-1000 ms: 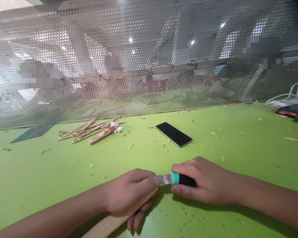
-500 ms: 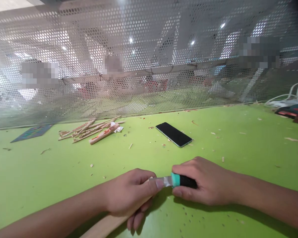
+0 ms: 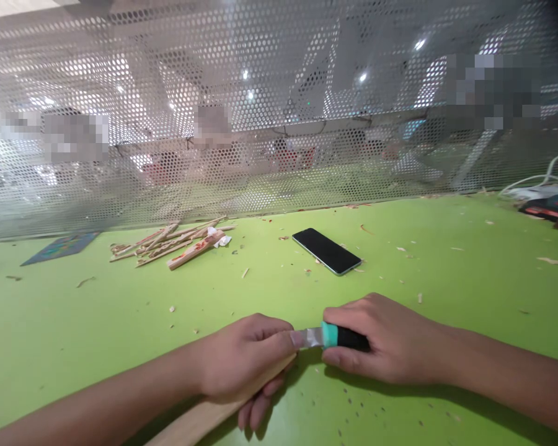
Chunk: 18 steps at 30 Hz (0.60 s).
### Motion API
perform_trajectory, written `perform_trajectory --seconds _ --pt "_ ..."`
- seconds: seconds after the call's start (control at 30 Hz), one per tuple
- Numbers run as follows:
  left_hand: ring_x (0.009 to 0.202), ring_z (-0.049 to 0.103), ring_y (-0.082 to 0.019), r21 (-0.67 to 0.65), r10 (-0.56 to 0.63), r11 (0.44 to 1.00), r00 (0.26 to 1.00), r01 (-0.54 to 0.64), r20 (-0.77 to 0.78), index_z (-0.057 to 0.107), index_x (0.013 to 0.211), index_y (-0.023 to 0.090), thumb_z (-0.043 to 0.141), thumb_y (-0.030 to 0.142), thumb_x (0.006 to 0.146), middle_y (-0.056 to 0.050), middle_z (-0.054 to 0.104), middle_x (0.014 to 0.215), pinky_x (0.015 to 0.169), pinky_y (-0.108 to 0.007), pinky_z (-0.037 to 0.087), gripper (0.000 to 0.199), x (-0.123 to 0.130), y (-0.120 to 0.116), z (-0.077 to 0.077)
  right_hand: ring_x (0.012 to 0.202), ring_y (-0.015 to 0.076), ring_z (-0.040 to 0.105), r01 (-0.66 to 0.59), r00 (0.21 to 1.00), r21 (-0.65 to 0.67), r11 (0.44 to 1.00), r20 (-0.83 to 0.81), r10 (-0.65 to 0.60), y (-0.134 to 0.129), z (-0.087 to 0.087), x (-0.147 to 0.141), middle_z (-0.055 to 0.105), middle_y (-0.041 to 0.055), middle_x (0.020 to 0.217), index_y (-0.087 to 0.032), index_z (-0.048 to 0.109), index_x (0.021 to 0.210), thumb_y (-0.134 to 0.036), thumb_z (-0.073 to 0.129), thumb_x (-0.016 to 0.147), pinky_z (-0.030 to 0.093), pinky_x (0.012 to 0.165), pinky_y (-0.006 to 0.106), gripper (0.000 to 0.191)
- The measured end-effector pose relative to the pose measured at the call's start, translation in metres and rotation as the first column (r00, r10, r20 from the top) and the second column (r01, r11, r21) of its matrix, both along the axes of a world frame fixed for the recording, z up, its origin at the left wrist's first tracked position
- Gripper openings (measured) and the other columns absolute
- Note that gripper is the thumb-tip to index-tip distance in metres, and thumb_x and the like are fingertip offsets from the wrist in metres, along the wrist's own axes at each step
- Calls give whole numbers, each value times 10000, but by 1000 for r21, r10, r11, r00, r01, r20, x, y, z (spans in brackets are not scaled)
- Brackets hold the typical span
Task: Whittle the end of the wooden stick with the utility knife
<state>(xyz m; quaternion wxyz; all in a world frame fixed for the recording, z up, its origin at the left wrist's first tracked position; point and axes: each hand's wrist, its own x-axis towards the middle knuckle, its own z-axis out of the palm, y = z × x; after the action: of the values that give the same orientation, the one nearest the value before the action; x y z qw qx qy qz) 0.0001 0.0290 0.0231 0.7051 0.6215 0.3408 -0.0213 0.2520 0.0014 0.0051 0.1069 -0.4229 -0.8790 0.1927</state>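
Note:
My left hand (image 3: 255, 359) is wrapped round a pale wooden stick (image 3: 209, 412), which slants from the bottom edge up to the right. My right hand (image 3: 376, 341) is closed on the black and teal handle of a carving knife (image 3: 312, 337). The metal blade points left and meets the far end of the stick; my left thumb presses against the blade's back. The tip of the blade is hidden behind that thumb.
A black-screened phone (image 3: 326, 251) lies past my hands on the green table (image 3: 121, 322). Thin wood sticks (image 3: 167, 241) are piled at the back left, near a dark patterned sheet (image 3: 60, 248). White cables (image 3: 551, 176) lie far right. A perforated metal screen (image 3: 260, 142) stands behind; wood shavings are scattered about.
My left thumb has shifted slightly along the blade, and less of the blade's tip shows over the stick. Both hands otherwise stay nearly in place.

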Motion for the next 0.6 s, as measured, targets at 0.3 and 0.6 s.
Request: perform_trajectory --seconds 0.3,0.6 --pt "339 513 -116 17 -7 1000 1000 7 12 461 734 220 561 699 926 68 491 469 325 -175 383 526 -2 0 0 525 128 441 -24 1000 6 1000 -3 24 0 -2 2 558 -25 628 -210 530 763 -719 466 987 232 532 267 559" --pt "337 512 -105 -37 -1 999 1000 3 30 483 737 204 524 839 861 59 516 560 318 -186 361 648 -2 2 -2 524 133 449 2 1000 -9 1000 11 -2 -1 -2 1 560 -26 627 -214 532 766 -712 467 991 232 530 272 550"
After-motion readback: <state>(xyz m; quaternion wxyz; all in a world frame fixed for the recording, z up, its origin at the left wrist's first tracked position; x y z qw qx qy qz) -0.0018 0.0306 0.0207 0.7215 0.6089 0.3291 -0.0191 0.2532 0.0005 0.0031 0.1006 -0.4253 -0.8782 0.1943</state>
